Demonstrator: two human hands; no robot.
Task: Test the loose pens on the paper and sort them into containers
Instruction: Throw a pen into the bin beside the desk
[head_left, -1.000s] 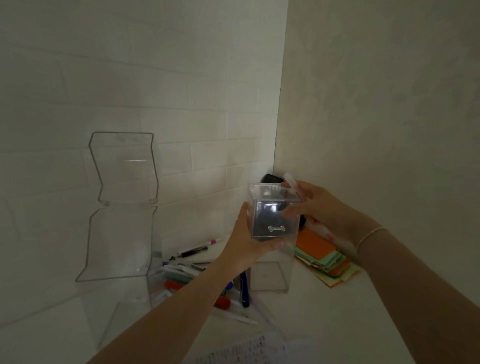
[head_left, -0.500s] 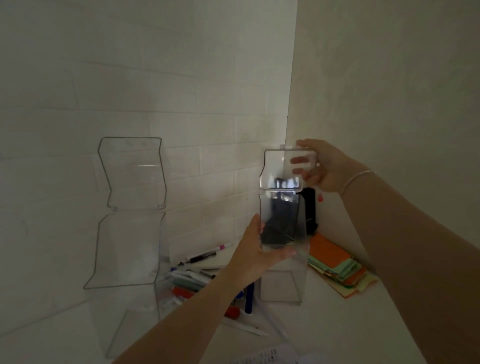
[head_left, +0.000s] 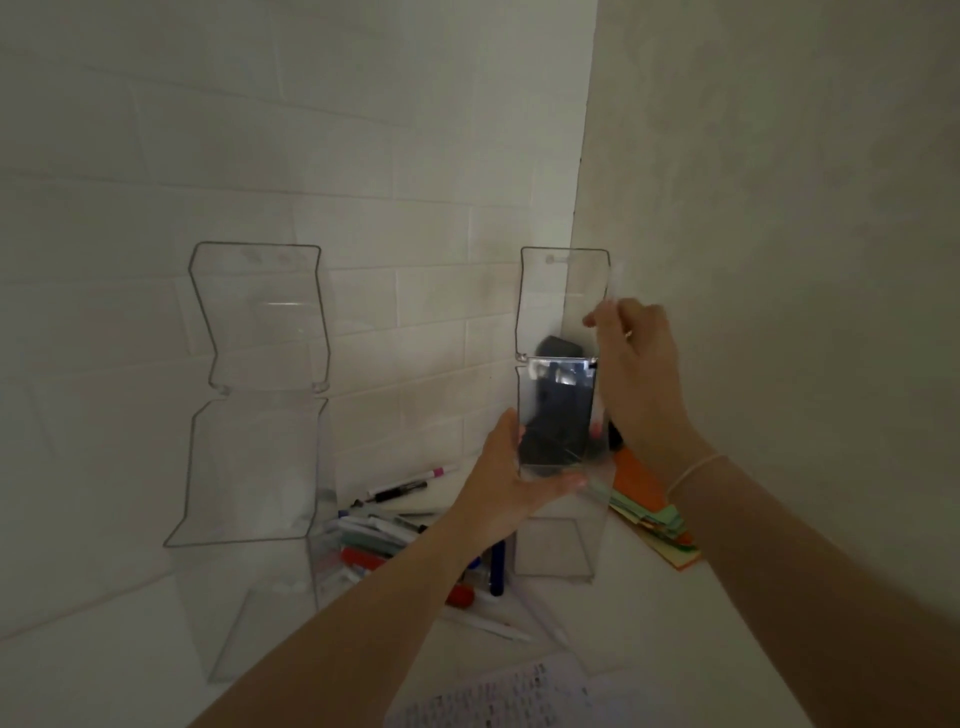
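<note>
Now clear container (head_left: 558, 525) between both hands

White counter (head_left: 649, 634): pens (head_left: 384, 540), two clear containers (head_left: 249, 519), paper (head_left: 498, 696).

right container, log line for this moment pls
stage: opening right container | lid: up | left hand: holds front | right hand: at lid edge | pens: loose

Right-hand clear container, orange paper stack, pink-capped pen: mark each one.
right-hand clear container (head_left: 556, 551): head view, lower front wall.
orange paper stack (head_left: 636, 480): head view, top orange sheet.
pink-capped pen (head_left: 402, 488): head view, dark middle of the barrel.
</note>
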